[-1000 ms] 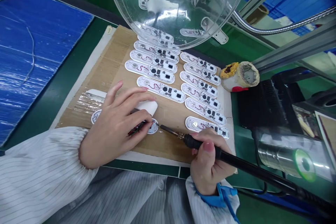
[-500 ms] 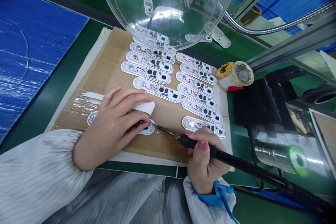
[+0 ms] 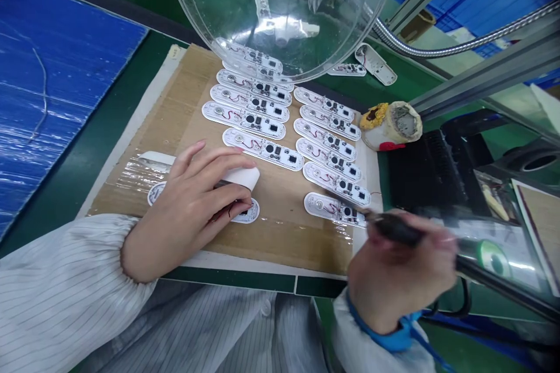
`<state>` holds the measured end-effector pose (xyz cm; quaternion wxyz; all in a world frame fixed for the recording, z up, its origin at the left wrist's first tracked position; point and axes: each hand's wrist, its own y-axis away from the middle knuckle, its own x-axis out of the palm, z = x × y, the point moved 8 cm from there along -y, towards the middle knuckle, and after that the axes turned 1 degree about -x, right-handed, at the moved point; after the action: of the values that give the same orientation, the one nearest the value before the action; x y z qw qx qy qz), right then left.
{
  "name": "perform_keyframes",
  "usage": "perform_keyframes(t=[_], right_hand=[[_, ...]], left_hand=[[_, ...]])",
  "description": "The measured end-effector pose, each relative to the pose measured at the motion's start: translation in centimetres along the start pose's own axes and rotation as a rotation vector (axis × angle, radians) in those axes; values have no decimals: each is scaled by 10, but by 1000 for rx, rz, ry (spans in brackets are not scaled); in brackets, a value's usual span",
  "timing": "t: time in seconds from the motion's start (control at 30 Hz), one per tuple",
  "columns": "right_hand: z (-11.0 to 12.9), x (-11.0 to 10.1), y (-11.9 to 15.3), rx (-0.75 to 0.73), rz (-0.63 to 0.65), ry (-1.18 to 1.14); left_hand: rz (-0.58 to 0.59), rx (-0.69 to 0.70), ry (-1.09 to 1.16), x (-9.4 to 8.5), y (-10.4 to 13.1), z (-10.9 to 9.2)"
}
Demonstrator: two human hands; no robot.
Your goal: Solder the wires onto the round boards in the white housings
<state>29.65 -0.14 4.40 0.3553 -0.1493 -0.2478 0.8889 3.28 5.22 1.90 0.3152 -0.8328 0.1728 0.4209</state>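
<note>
My left hand (image 3: 191, 210) rests over a white oval circuit board (image 3: 247, 211) at the cardboard's front left. Its thumb and index finger are pinched on a thin dark wire (image 3: 230, 210) at the board. Beneath its other fingers lies a white plastic casing (image 3: 245, 177). My right hand (image 3: 405, 271), smeared by motion, is closed round the black handle of a soldering iron (image 3: 400, 228). The iron's tip points left, above the nearest right-hand circuit board (image 3: 321, 205); whether they touch I cannot tell. A blue band (image 3: 389, 339) circles the right wrist.
Two columns of wired circuit boards (image 3: 262, 148) lie on the cardboard (image 3: 280, 210). Overhead hangs a clear plastic hood (image 3: 205, 17) beside a metal gooseneck (image 3: 420, 53). At right stand a whitish pot (image 3: 380, 134), a black box (image 3: 420, 175) and a solder spool (image 3: 494, 257).
My right hand has carried the soldering iron rightward, its tip leaving the board beside my left hand. My left hand has stayed almost still.
</note>
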Motion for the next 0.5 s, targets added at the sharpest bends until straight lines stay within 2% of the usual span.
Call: perform_keyframes(t=[0.07, 0.1, 0.13, 0.17, 0.2, 0.23, 0.3, 0.4, 0.43, 0.5], right_hand=[[-5, -18, -24, -12, -138, 33], [-4, -24, -37, -76, -173, 106], [-1, -24, -50, -170, -145, 246], [0, -16, -62, -273, -39, 442], [-6, -3, -70, -323, 133, 606], [-14, 4, -76, -315, 260, 694], [-27, 6, -81, -162, 324, 664], [-20, 5, -57, -8, 202, 401], [-12, 12, -41, -14, 216, 328], [-5, 35, -1, 66, 375, 174]], left_hand=[[-2, -21, 3, 0, 0, 1], [-1, -29, 6, 0, 0, 2], [2, -26, 9, -1, 0, 2], [10, -18, 14, -2, 1, 3], [25, -3, 24, -4, 1, 3], [45, 18, 38, -6, 3, 4], [75, 61, 82, -13, 5, 6], [49, 128, 139, -23, 10, 8], [32, 151, 153, -25, 11, 8], [0, 195, 182, -25, 12, 5]])
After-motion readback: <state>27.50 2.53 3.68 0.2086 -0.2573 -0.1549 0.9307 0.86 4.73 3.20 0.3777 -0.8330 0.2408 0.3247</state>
